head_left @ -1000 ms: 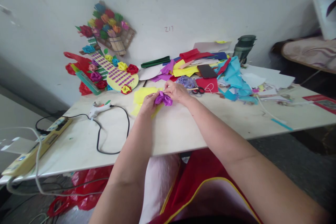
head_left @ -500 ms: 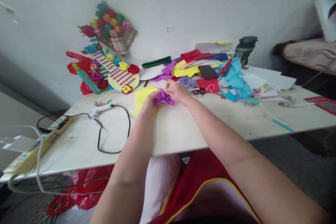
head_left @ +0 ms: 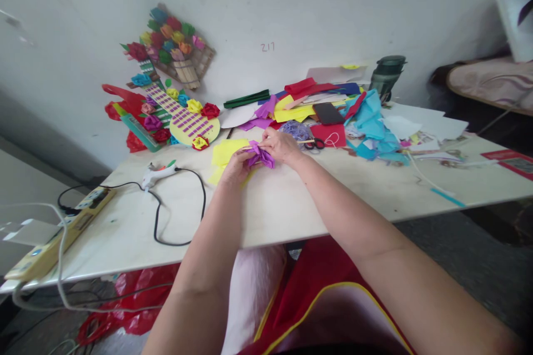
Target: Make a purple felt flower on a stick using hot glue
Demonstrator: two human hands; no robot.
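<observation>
Both my hands meet over the middle of the pale table. Between them is a purple paper flower. My left hand pinches it from the left, fingers closed. My right hand grips it from the right, fingers curled over it. A yellow paper sheet lies under and behind my left hand. A thin wooden stick lies just behind my right hand.
A glue gun with a black cord lies left, a power strip at the left edge. A paper guitar with flowers leans on the wall. Coloured paper scraps, scissors, a dark phone and a green bottle crowd the back.
My hands stay in place, turning and pressing the purple flower slightly; its petals shift a little. The view moves only slightly.
</observation>
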